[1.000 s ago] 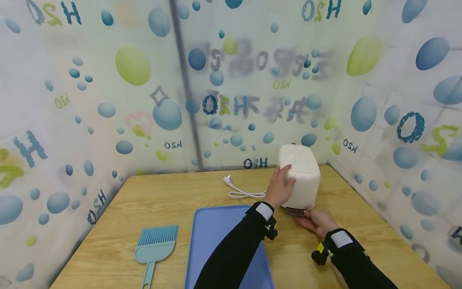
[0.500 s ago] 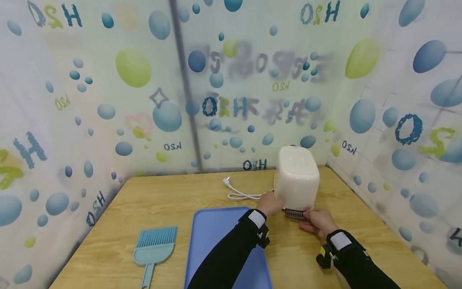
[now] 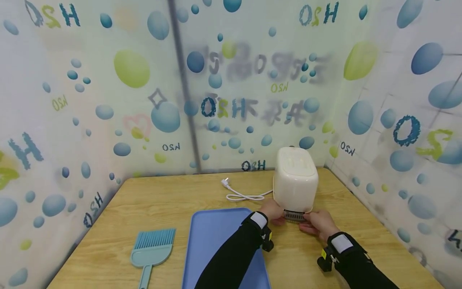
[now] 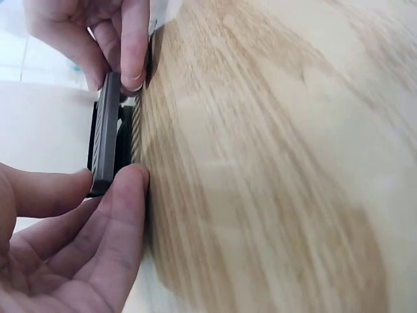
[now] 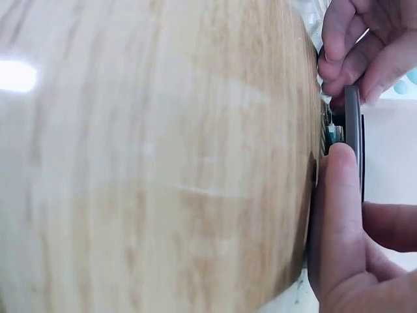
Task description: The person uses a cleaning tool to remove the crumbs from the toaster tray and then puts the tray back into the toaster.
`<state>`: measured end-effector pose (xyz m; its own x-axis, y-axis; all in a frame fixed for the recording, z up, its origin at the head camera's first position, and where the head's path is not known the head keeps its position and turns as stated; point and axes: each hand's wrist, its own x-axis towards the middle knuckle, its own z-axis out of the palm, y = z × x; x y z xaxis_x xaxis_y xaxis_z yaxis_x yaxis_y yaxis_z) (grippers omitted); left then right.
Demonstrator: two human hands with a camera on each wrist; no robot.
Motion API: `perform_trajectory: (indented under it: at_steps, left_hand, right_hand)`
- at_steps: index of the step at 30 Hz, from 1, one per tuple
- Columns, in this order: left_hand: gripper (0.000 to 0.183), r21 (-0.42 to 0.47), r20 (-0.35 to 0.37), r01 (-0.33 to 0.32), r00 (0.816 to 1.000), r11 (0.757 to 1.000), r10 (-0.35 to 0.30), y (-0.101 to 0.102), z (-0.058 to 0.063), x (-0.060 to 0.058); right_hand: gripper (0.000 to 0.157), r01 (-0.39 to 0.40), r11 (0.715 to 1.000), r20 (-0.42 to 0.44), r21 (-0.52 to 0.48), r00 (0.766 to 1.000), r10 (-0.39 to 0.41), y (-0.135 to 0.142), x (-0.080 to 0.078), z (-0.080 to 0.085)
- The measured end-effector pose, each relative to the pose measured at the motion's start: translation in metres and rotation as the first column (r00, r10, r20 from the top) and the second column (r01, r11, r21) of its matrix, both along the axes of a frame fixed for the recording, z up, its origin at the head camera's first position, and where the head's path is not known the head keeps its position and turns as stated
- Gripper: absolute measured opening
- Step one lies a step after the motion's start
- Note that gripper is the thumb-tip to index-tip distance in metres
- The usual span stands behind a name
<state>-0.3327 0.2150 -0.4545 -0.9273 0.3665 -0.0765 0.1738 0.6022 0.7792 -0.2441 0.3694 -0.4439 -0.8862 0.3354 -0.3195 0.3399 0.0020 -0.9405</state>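
A grey slotted piece (image 3: 294, 216) is being pinched at both ends, low on the near side of a cream toaster (image 3: 296, 184), close above the wooden table (image 3: 173, 204). One end is being gripped between thumb and fingers of the left hand (image 3: 272, 210); the other end is being gripped in the same manner by the right hand (image 3: 320, 223). Beside the toaster, a white cord (image 3: 249, 197) is lying. The blue tray (image 3: 211, 226) is being partly covered by the left sleeve (image 3: 231, 257), and left of it a brush (image 3: 151, 256) is lying.
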Motion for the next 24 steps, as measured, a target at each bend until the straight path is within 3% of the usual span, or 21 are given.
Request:
perform_trajectory:
  at_steps: [5,7,10,12,17,19,24]
  left_hand:
    - [0.021,0.117,0.105,-0.015,0.994,0.993,0.002,0.0052,-0.0025,0.0005]
    - [0.020,0.110,0.097,-0.001,0.995,0.994,-0.010,0.0046,-0.0014,0.0011]
    - [0.016,0.033,0.014,0.021,1.000,0.999,-0.022,0.0028,0.0016,0.0025]
    - [0.015,0.026,0.009,0.022,1.000,0.999,-0.022,0.0023,0.0029,0.0033]
    - [0.016,0.177,0.147,-0.003,0.989,0.984,-0.023,0.0023,0.0023,0.0065]
    - [0.015,0.200,0.181,-0.017,0.983,0.980,-0.019,0.0024,0.0019,0.0071]
    - [0.016,0.191,0.189,-0.020,0.982,0.981,-0.016,0.0033,-0.0022,0.0042]
  right_hand:
    - [0.036,-0.012,1.000,-0.006,0.004,1.000,0.012,0.0001,0.0020,-0.0001]
    - [0.035,-0.018,1.000,-0.006,0.022,1.000,0.018,0.0009,0.0023,-0.0001]
    - [0.032,-0.019,0.998,0.000,0.057,1.000,0.019,0.0032,0.0019,-0.0003]
    - [0.031,-0.021,0.997,0.009,0.074,1.000,0.020,0.0048,0.0013,-0.0005]
    - [0.031,-0.028,0.996,0.020,0.087,0.999,0.027,0.0072,0.0000,-0.0011]
    - [0.032,-0.034,0.995,0.025,0.095,0.999,0.032,0.0076,0.0001,-0.0012]
    - [0.033,-0.064,0.990,0.032,0.127,0.998,0.061,0.0078,0.0015,-0.0009]
